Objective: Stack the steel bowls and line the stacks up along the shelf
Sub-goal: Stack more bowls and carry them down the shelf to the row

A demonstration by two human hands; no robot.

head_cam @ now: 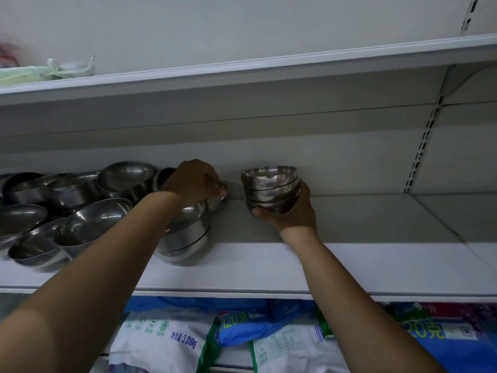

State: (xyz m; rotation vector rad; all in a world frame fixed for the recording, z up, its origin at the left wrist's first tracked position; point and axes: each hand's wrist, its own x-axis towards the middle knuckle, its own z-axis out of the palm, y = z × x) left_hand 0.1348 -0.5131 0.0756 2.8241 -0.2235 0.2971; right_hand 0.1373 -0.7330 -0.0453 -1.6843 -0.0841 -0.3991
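The white shelf [376, 267] held a jumble of loose steel bowls [80, 208] across its left half, and beneath it lay printed bags [161, 343] reading "净含量:3.018kg" and "120克". A stack of wide bowls [188, 235] stood under the left forearm, while the right hand [293, 214] wrapped its fingers round a stack of small bowls [270, 188] near the back wall. The left hand [193, 179], fingers curled, pinched the rim of a single small bowl [222, 193], tilted, left of that stack and apart from it

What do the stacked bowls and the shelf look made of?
Stacked bowls: steel by the look, polished; sharp mirror-like glints on their walls. Shelf: likely painted sheet metal, matte pale grey; thin flat board on a slotted upright, but not certain.
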